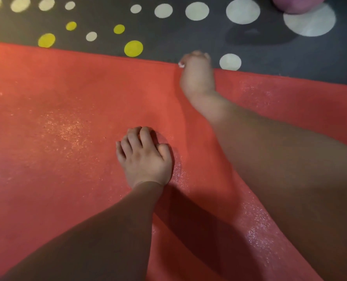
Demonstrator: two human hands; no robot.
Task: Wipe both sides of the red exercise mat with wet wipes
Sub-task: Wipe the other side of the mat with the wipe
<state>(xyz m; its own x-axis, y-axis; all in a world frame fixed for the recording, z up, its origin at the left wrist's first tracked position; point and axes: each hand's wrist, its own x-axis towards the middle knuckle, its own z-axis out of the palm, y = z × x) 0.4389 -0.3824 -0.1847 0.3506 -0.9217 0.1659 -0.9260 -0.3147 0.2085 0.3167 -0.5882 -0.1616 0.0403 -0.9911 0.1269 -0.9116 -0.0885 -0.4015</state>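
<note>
Red exercise mat (67,94) lies flat on the dotted rug (168,31), its upper face glistening in patches (judged largely wiped, underside outstanding); the right hand (196,76) grips its far edge, and the left hand (145,159) presses mid-mat with fingers bent, though whether it holds a wipe cannot be told.

Dim warm light, overall blur.
Glints are seen on the mat (63,126); a dark shadow is cast right of the left arm (107,230).
</note>
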